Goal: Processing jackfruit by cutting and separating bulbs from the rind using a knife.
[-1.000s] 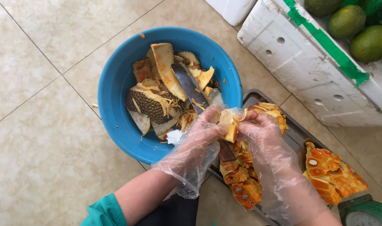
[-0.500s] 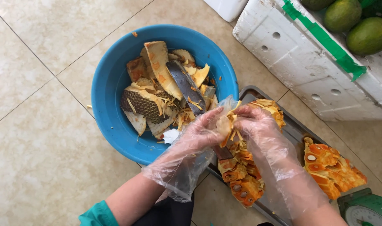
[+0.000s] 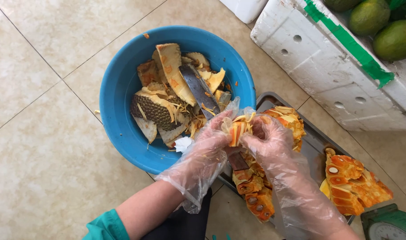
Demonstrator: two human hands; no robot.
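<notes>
Both gloved hands, left hand (image 3: 207,149) and right hand (image 3: 267,142), pinching an orange jackfruit pod (image 3: 237,131) over the tray (image 3: 316,149); looks mid-peel, scraps probably want dropping in the blue basin (image 3: 123,133).

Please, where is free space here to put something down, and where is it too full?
Bare tiled floor lies open left of and below the blue basin. A smaller patch sits between basin and white foam box. Crowded: the basin holds rinds and a knife; the metal tray is full of orange fruit pieces under both hands.
</notes>
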